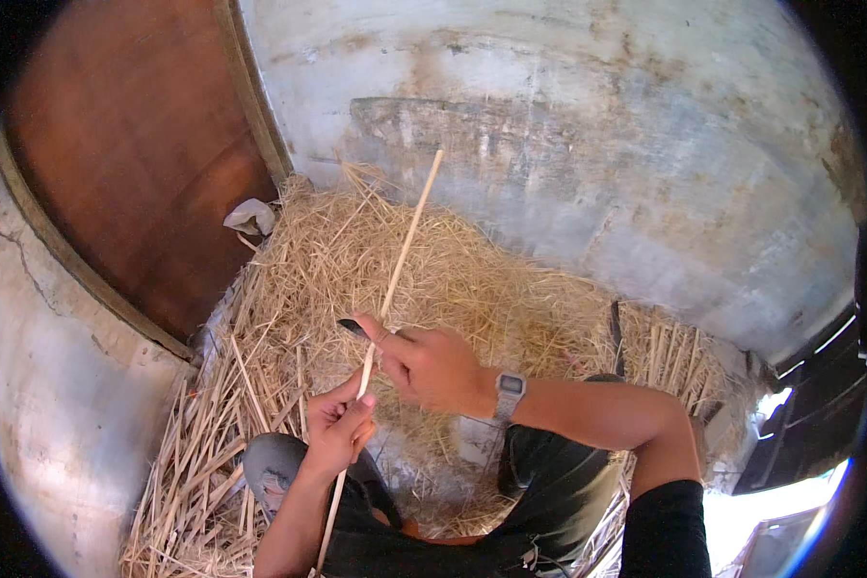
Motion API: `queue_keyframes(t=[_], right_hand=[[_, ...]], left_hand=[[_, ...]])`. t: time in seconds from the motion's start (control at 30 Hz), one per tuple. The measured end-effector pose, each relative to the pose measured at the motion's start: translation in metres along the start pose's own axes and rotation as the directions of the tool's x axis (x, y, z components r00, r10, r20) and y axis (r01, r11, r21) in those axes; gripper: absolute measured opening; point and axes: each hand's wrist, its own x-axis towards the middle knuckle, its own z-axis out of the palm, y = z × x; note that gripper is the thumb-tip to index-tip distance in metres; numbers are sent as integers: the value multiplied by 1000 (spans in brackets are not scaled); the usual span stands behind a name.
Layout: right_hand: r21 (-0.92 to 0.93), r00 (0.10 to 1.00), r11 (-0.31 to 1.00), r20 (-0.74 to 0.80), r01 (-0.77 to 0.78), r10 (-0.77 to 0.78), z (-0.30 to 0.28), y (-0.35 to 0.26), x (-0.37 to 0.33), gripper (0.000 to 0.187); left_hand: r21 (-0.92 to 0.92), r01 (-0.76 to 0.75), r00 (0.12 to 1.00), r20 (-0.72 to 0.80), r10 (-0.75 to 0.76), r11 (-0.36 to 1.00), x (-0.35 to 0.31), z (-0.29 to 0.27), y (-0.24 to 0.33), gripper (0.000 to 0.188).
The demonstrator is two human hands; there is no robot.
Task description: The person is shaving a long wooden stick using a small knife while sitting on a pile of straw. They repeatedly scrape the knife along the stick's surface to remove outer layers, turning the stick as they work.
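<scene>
A long, thin, pale wooden stick (414,226) runs at a slant from my lap up past both hands, its far end raised above the straw. My left hand (337,426) grips it low down, thumb and fingers closed around it. Just above, my right hand (432,368) is closed, with a short dark blade (353,328) sticking out at its finger side beside the stick. Any handle is hidden inside the fist. The right wrist wears a grey watch (510,389).
Thin shavings and straw (472,270) are heaped over the floor. Split sticks (212,462) pile up at my left, with more strips (679,352) at right. A stained wall (597,164) and brown door panel (144,125) stand close. A white crumpled bag (250,217) lies by the door frame.
</scene>
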Motion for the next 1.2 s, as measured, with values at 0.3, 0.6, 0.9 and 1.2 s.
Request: queue_keyframes(t=[0.3, 0.6, 0.9, 1.2], right_hand=[[94, 983, 989, -135, -111, 123, -15, 43, 13, 52], [159, 999, 986, 27, -49, 46, 6, 5, 2, 53], [344, 990, 929, 69, -138, 121, -11, -1, 10, 34], [307, 894, 900, -227, -311, 387, -19, 33, 23, 34]], left_hand=[[98, -6, 999, -38, 10, 995, 0, 1, -8, 47], [52, -35, 998, -49, 37, 998, 1, -2, -3, 51], [168, -86, 988, -109, 106, 982, 2, 4, -9, 53], [302, -164, 983, -29, 181, 939, 1, 2, -21, 47]])
